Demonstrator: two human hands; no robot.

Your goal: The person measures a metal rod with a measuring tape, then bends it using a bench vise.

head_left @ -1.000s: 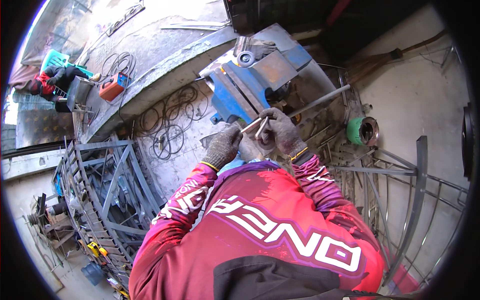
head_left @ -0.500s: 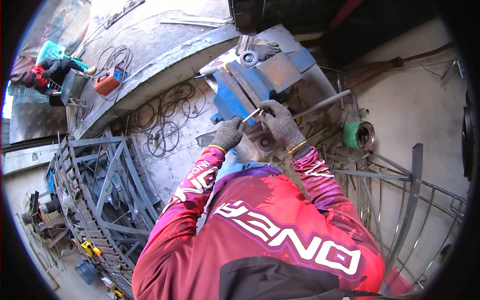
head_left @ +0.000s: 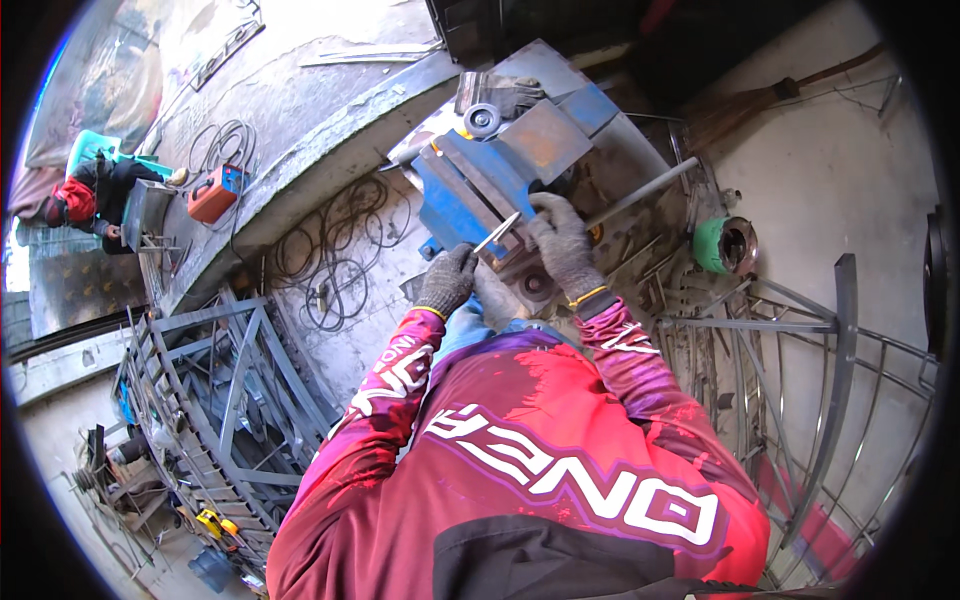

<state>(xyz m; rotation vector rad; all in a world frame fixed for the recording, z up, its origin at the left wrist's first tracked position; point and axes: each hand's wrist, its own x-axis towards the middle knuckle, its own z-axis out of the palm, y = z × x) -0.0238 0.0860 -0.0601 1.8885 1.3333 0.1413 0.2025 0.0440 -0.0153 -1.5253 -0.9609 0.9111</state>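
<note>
My left hand [head_left: 448, 280], in a grey knit glove, is closed on one end of a thin, pale metal strip [head_left: 497, 232]. The strip slants up to the right, its free end close to the front of a blue bench vise [head_left: 445, 208]. My right hand [head_left: 563, 240], gloved alike, is beside the vise's right side, just right of the strip's tip and seemingly apart from it. Its fingers point away from me and their undersides are hidden, so what they touch or hold cannot be made out. The vise's long jaws run diagonally, with a rusty flat block [head_left: 548, 145] behind them.
A dark wheel with a pale centre [head_left: 482, 121] lies behind the vise. A long grey pipe [head_left: 645, 190] juts out to the right. Metal frames [head_left: 235, 390] stand left; a barred frame [head_left: 840, 350] stands right. Cables [head_left: 335, 265] coil on the floor. Another person [head_left: 75, 200] sits far left.
My right hand has come away from the strip's far end and moved forward along the vise's side. My left hand still holds the strip. The view has shifted slightly.
</note>
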